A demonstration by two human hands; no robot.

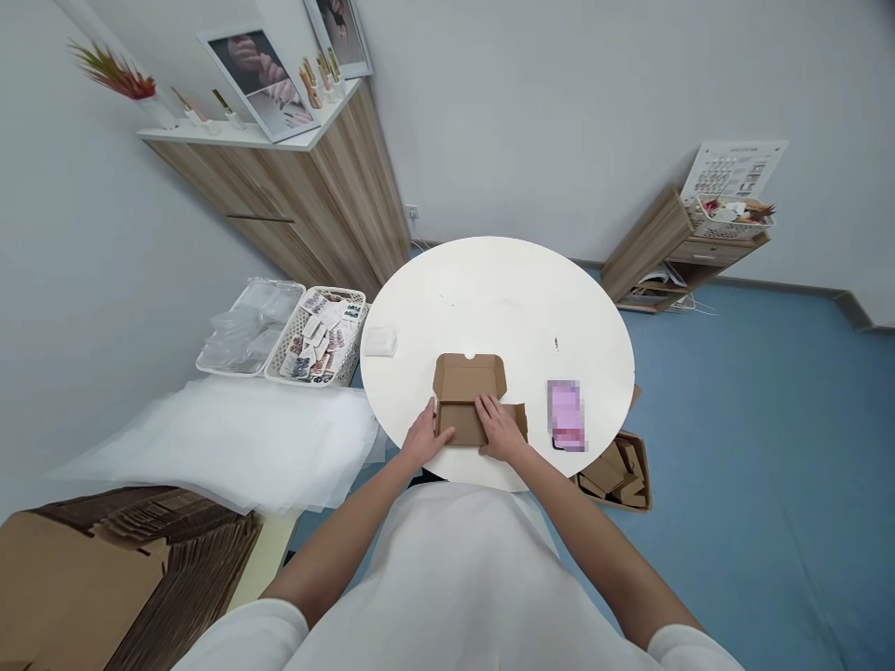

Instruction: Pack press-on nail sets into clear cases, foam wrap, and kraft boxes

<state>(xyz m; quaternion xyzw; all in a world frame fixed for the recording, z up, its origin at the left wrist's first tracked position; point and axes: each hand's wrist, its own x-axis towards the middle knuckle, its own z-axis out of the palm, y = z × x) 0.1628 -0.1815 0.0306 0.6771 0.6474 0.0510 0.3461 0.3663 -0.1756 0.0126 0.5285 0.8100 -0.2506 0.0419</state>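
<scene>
A brown cardboard mailer box (472, 376) lies partly folded near the front edge of the round white table (503, 289). Its lid is flipped back, away from me, and a flap sticks out on the right. My left hand (422, 436) grips the left side of the box, with the thumb over the front corner and the fingers along the side wall. My right hand (501, 429) rests across the right part of the box, fingers stretched out flat over its inside. Right of the box lies a pink-purple blurred item (566, 415), possibly a phone.
A small white stack (380, 341) sits at the table's left edge. Left of the table are a basket of printed cards (356, 328), a tray of clear bags (255, 326), white sheets (230, 438) and stacked flat cardboard (76, 587). A carton (647, 480) stands on the floor, right.
</scene>
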